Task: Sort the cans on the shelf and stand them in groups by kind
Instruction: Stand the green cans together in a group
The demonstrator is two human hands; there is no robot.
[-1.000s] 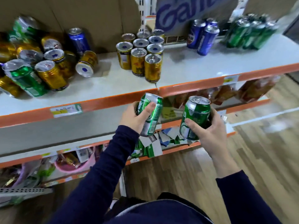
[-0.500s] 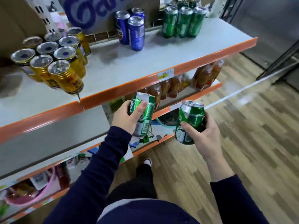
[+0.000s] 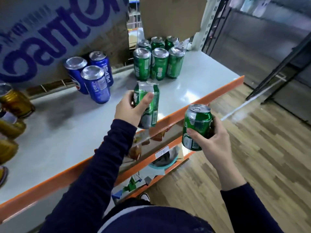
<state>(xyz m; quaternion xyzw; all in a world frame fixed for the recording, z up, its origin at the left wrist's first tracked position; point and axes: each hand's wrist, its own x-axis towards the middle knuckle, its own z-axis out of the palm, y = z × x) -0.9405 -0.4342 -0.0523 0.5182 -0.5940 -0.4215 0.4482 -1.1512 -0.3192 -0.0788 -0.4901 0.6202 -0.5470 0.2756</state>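
My left hand [image 3: 130,107] grips a green can [image 3: 150,108] upright over the grey shelf [image 3: 67,132], a little in front of the standing group of green cans [image 3: 159,63]. My right hand [image 3: 212,140] holds a second green can [image 3: 196,126] out past the shelf's orange front edge, over the floor. Three blue cans [image 3: 94,78] stand together to the left of the green group. Gold cans [image 3: 11,115] show at the far left edge, partly cut off.
A cardboard sheet with blue lettering [image 3: 55,34] leans behind the blue cans, and a brown box [image 3: 171,15] hangs above the green ones. Lower shelves [image 3: 165,152] hold packets. Wooden floor [image 3: 252,148] and a dark metal frame [image 3: 277,69] lie to the right.
My view has swung right along the shelf. Both hands carried their green cans rightward and up; the left one now hovers over the shelf surface near the green group.
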